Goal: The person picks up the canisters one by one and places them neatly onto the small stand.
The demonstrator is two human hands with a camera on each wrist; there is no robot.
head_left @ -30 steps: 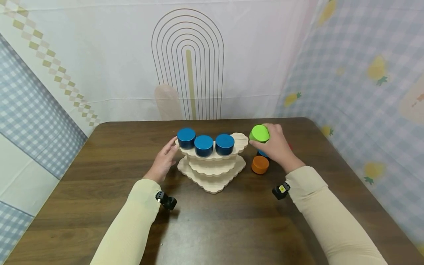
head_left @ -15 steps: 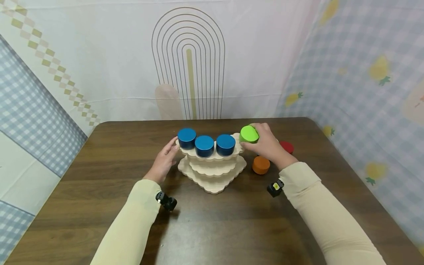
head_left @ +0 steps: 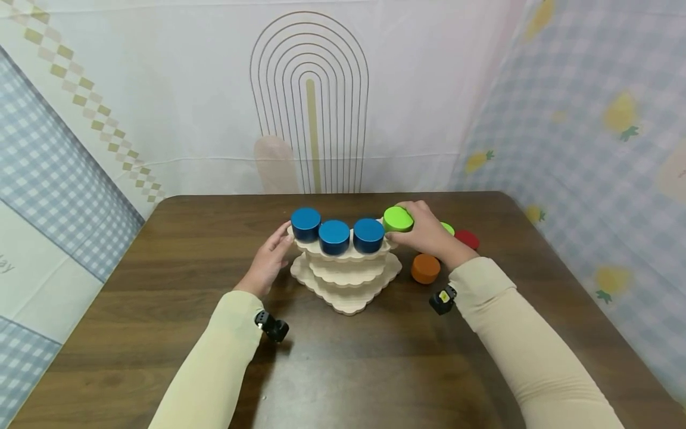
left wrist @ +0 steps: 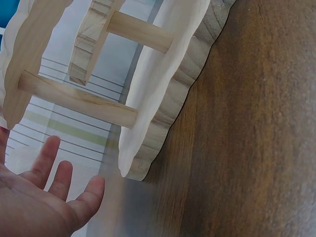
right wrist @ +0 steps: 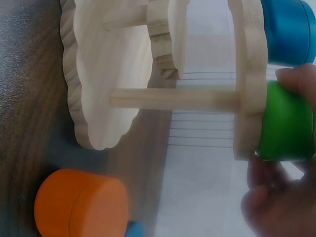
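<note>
A pale wooden tiered stand [head_left: 343, 274] with scalloped shelves stands on the table. Three blue round containers [head_left: 334, 237] sit on its top shelf. At that shelf's right end my right hand [head_left: 423, 232] grips a green round container [head_left: 398, 219], thumb on one side and fingers on the other. Its base is right at the shelf surface in the right wrist view, close beside a blue container [right wrist: 289, 32]. My left hand [head_left: 268, 259] touches the shelf's left end. Its other fingers [left wrist: 61, 177] are spread loosely below the shelf, away from the posts.
To the right of the stand, an orange round container [head_left: 426, 269] rests on the brown table [head_left: 343, 369]. A red one [head_left: 468, 239] and another green one [head_left: 448, 228] lie farther back, partly hidden by my right arm. A printed cloth [head_left: 203, 95] hangs behind the table.
My right hand has moved left with the green container, from beside the stand to the right end of the top shelf. My left hand has stayed at the shelf's left end.
</note>
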